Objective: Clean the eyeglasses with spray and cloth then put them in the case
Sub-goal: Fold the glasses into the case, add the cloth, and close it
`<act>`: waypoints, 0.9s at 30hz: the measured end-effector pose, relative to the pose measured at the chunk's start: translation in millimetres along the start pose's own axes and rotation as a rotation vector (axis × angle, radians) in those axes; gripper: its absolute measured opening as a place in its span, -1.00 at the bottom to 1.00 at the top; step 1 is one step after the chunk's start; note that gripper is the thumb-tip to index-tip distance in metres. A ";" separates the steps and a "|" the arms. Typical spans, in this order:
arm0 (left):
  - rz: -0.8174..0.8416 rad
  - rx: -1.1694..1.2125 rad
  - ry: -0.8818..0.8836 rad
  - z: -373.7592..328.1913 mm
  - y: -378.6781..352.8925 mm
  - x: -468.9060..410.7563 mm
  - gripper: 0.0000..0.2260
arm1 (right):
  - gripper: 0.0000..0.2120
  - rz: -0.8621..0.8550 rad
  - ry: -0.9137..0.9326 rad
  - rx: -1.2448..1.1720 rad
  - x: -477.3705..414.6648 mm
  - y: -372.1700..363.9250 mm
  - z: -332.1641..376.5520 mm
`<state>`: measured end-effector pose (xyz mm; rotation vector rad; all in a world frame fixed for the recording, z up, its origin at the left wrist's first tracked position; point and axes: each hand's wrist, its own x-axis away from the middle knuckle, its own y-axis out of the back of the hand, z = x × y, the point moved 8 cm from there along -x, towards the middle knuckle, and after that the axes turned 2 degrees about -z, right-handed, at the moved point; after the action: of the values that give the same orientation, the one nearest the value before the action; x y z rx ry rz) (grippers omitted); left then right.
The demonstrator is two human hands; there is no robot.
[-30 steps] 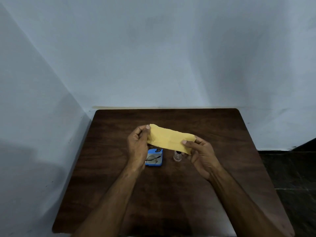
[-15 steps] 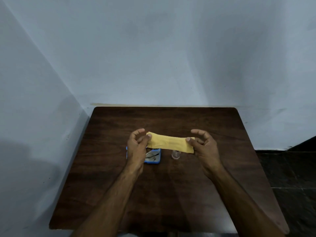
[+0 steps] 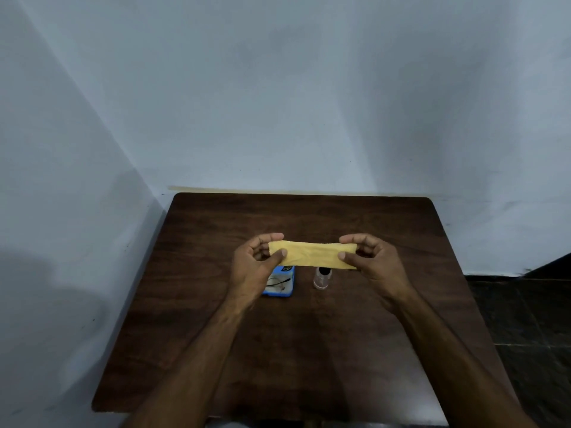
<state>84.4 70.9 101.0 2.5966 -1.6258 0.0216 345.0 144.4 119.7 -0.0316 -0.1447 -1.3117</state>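
Observation:
A yellow cloth [image 3: 312, 254] is stretched into a narrow folded band above the table. My left hand [image 3: 256, 267] pinches its left end between thumb and fingers, and my right hand [image 3: 370, 261] pinches its right end. Below the cloth, a blue case [image 3: 287, 285] lies open on the table with the eyeglasses [image 3: 278, 282] inside it, partly hidden by my left hand. A small clear spray bottle [image 3: 323, 278] with a dark cap stands just right of the case.
The dark wooden table [image 3: 309, 350] sits in a corner, with pale walls behind it and to its left. Dark floor tiles [image 3: 525, 319] lie to the right of the table.
The cloth went from a wider tilted sheet to a narrower, level band. Both hands rose slightly and turned, with fingers now curled over the cloth's ends.

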 end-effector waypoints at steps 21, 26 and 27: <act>0.037 -0.280 -0.007 16.4 7.1 -5.5 -0.81 | -0.91 0.097 0.021 0.334 -1.9 -4.0 3.6; 0.059 -0.142 0.115 22.0 2.7 3.1 -0.79 | -0.89 0.086 -0.025 0.156 2.2 -9.9 -4.6; 0.044 -0.101 0.140 24.4 2.5 4.9 -0.76 | -0.91 0.103 -0.052 0.095 4.8 -13.1 -6.8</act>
<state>83.6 63.7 77.1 2.4254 -1.5920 0.1182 334.1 135.7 112.8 0.0080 -0.2461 -1.2008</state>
